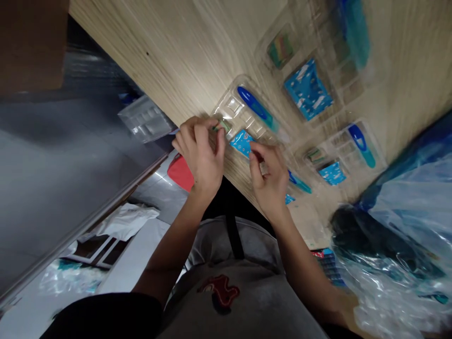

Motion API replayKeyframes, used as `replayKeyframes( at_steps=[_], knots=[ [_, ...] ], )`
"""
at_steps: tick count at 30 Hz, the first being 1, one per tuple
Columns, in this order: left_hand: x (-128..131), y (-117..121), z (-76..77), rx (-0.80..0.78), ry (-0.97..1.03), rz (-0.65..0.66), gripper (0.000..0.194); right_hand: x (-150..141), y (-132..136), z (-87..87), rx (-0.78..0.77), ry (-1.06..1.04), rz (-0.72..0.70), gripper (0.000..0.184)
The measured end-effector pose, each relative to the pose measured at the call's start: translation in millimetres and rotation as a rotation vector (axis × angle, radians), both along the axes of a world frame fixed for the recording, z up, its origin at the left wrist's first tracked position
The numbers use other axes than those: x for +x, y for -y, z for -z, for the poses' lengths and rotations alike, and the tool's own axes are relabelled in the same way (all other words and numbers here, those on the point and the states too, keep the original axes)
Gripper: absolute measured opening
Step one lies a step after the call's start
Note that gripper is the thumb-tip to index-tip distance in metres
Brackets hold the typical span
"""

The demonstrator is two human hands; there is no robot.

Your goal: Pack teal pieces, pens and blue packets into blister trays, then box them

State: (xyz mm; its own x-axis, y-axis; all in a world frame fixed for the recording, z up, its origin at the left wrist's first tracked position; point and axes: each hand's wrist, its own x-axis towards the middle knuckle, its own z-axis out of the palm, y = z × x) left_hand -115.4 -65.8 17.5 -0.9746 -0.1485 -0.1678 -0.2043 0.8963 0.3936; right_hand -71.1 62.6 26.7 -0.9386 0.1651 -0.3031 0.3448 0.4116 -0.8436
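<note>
Along the wood-grain bench (151, 61), clear blister trays (243, 101) lie in rows; our left hand (199, 155) pinches a small striped packet (223, 125) at a tray's edge. Our right hand (270, 181) closes on a pale piece (263, 168), just beside a blue packet (243, 143).

Dim, soft indoor light spreads evenly across the pale wooden tabletop (148, 61), leaving only faint shadows. Glare streaks the crumpled plastic bag (391, 287) at lower right, the wide lens bends the frame's edges, and the clear blister trays (226, 106) look slightly soft.
</note>
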Motion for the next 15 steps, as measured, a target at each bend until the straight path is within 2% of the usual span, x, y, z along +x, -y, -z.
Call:
replayKeyframes(
  at_steps=[3, 8, 10, 12, 15],
  knots=[
    [3, 0, 3.1, 0.079, -0.084, 0.037, 0.012, 1, -1, 2.2, -0.008, -0.035, -0.009, 0.018],
    [13, 4, 18.6, 0.083, -0.183, 0.026, 0.018, 2, -1, 3.0, -0.05, -0.052, -0.012, 0.02],
    [15, 7, 19.8, 0.096, -0.227, 0.028, 0.019, 4, -1, -1.9, -0.071, -0.064, 0.002, 0.021],
    [17, 6, 11.2, 0.122, -0.287, 0.059, 0.021, 8, -5, -11.9, -0.076, -0.08, 0.023, 0.021],
    [26, -10, -22.2, 0.263, -0.33, 0.181, 0.024, 22, -20, -36.4, -0.063, -0.116, 0.097, 0.021]
  ],
)
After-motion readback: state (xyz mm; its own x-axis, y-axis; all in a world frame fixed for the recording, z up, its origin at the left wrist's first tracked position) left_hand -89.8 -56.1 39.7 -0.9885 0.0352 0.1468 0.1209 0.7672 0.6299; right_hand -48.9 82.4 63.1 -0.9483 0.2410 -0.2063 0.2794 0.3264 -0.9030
